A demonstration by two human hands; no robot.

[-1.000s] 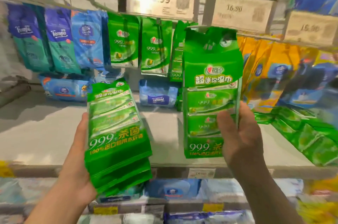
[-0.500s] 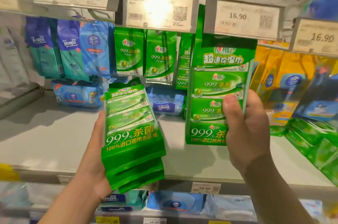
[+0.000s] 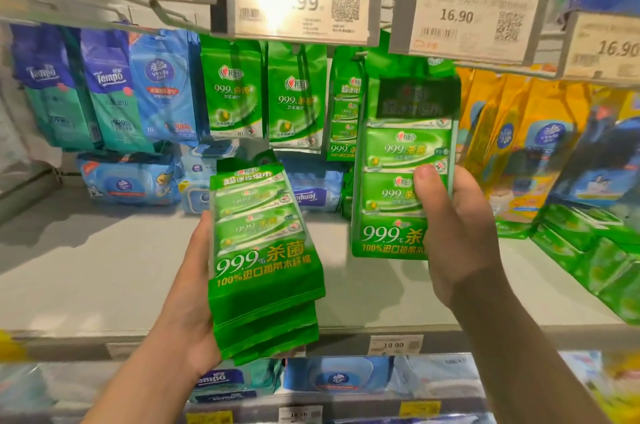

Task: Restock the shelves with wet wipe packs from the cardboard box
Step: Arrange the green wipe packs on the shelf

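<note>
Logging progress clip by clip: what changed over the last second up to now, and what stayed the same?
The right hand has lifted its single green pack up and toward the hooks, so the pack's top now sits just under the 16.90 price tag. Nothing was taken hold of or let go. The left hand still holds the stack of green packs in front of the shelf.

The left hand [image 3: 188,299] holds a fanned stack of green wet wipe packs [image 3: 265,261] tilted above the grey shelf [image 3: 86,271]. To the stack's right, the right hand [image 3: 457,236] grips one green multipack [image 3: 398,181] upright, its top under the 16.90 price tag [image 3: 467,20]. Behind the stack hang more green packs [image 3: 298,94].
</note>
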